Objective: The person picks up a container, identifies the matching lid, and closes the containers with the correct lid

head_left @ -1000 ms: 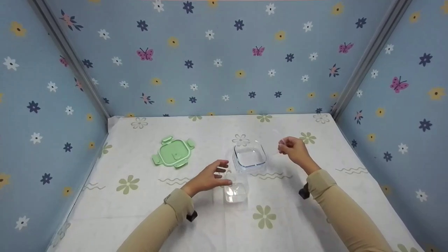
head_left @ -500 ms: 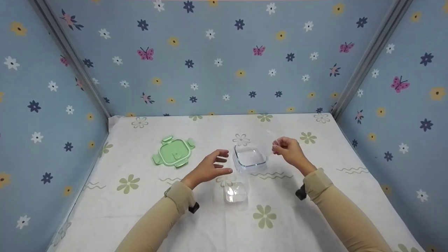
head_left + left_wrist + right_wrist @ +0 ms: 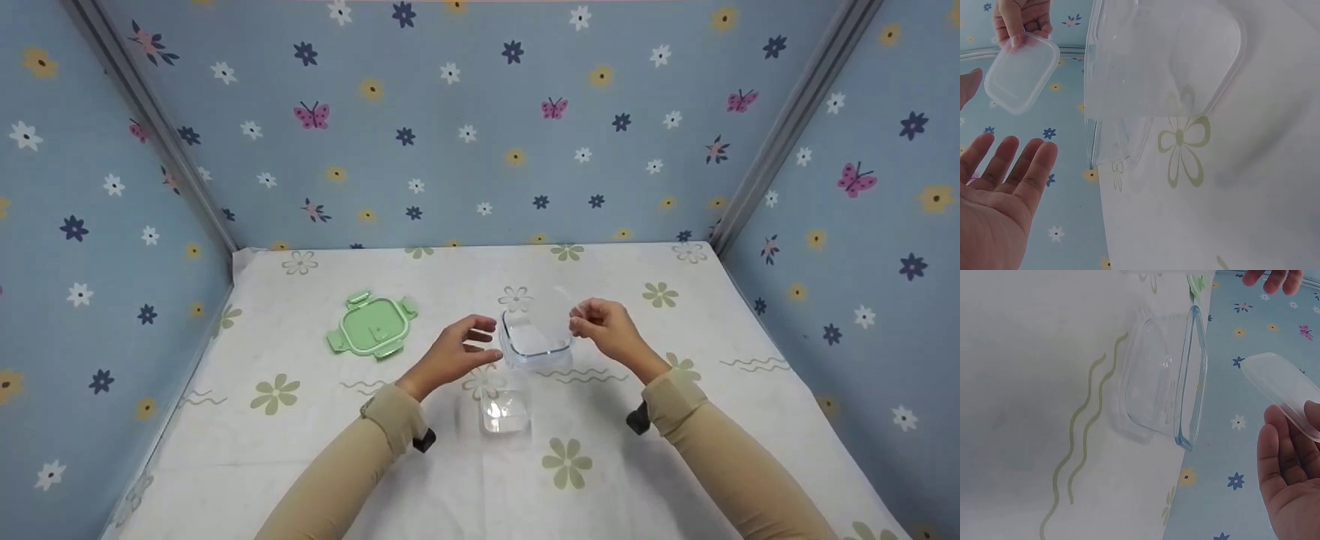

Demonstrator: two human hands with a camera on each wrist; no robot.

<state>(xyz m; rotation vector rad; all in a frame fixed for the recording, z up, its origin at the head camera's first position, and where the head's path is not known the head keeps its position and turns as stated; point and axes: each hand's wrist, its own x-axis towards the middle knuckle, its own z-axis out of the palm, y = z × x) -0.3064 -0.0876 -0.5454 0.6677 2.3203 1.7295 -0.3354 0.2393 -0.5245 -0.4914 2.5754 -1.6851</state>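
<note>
Glass dish sits mid-table between both hands. Over the last second the right hand has moved left to its rim, pinching a thin clear plastic lid above it; the left hand, fingers spread and empty, has closed in too. A smaller clear box and green clip lid lie apart, so the covering looks near

Both arms wear long, close-fitting beige fabric sleeves ending in snug cuffs; a small black device sits strapped under each wrist, and the left hand and right hand are bare
</note>
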